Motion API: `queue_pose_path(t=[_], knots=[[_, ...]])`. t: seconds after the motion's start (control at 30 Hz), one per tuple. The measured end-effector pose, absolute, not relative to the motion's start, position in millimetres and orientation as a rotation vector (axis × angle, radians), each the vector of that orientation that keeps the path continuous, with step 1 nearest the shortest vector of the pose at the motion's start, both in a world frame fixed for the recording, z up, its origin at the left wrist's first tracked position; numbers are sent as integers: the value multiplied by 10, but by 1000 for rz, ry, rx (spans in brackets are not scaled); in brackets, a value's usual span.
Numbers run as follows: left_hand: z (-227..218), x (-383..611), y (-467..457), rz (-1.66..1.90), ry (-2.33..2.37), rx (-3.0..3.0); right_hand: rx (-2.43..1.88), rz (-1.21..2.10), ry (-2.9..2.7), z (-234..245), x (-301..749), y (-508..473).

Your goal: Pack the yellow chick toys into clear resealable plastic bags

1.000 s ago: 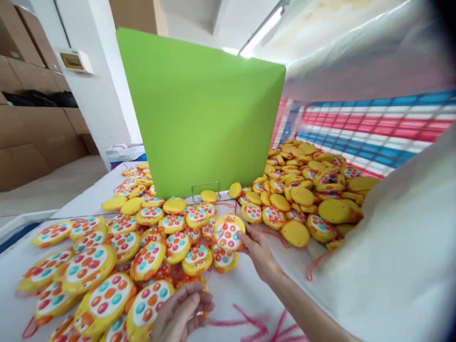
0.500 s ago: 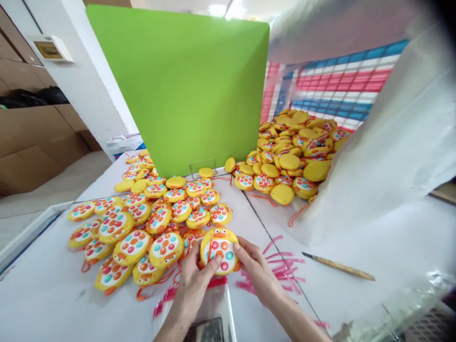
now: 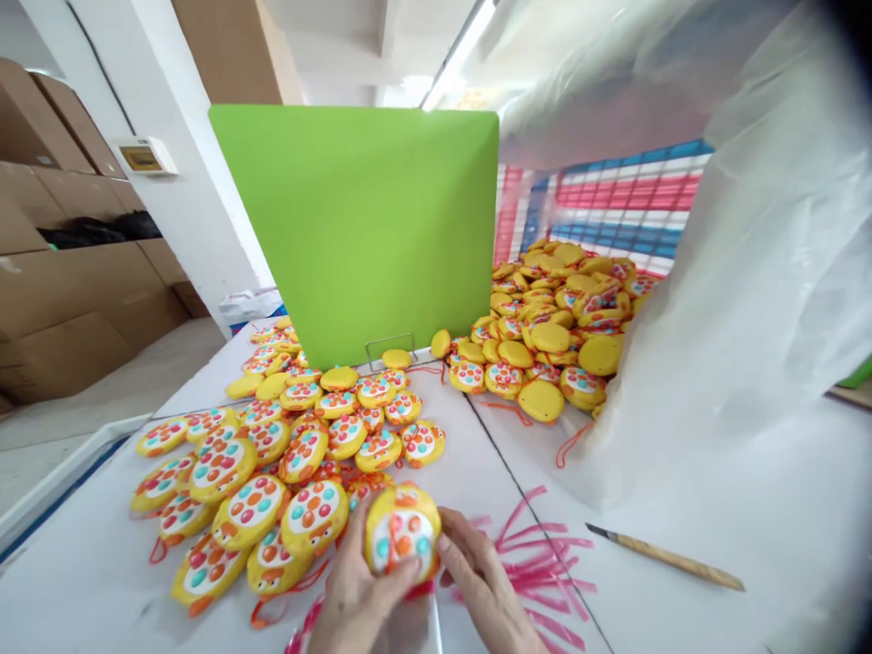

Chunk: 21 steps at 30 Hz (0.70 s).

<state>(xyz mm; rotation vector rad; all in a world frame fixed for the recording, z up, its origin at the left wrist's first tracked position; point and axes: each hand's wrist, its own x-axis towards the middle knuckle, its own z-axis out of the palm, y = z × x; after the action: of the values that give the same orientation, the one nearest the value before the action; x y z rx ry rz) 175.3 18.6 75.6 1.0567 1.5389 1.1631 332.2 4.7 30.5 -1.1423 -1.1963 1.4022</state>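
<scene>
My left hand (image 3: 368, 586) grips a round yellow chick-faced toy (image 3: 407, 536) with a white front dotted with coloured bumps, thumb across its lower front. An orange cord lies over that front. Just off the toy's right edge is my right hand (image 3: 480, 577), fingers loosely curled and a little apart; whether a fingertip still touches the rim is unclear. To the left, many similar chick toys (image 3: 249, 509) lie overlapping, mostly dotted side up, some with orange cords. Pink strips (image 3: 545, 572) fan out on the table beside my right hand.
A wooden-handled craft knife (image 3: 671, 556) lies on the white table (image 3: 654, 490) at right. An upright green board (image 3: 368, 227) stands behind the toys. A large heap of chick toys (image 3: 565, 300) sits at back right, beside hanging translucent plastic sheeting (image 3: 736, 300).
The view has tilted up. My left hand keeps the toy, which sits lower in view. My right thumb has come off the toy's front, and that hand has shifted to its right side.
</scene>
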Motion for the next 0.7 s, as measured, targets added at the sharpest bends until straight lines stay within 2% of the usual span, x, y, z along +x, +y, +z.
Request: queue_pose_path(t=[0.17,0.27,0.47,0.6,0.7], knots=[[1072,1302,756,1511,1271,438,-1144,1262,-1310,224,3528,125],[1230,1258,810,1333,1212,290,-1277,1007,-1365,237,3915,297],[1158,1774,1092,1014,1371,1082,-1454,814,-1449,197,4682,794],[950,2178,1956,924,1564,1550,-1377,846,-1528,20,4764,994],[751,2394,2642,857,1680,1663,-1410,888,-1509,-112,4744,1023]])
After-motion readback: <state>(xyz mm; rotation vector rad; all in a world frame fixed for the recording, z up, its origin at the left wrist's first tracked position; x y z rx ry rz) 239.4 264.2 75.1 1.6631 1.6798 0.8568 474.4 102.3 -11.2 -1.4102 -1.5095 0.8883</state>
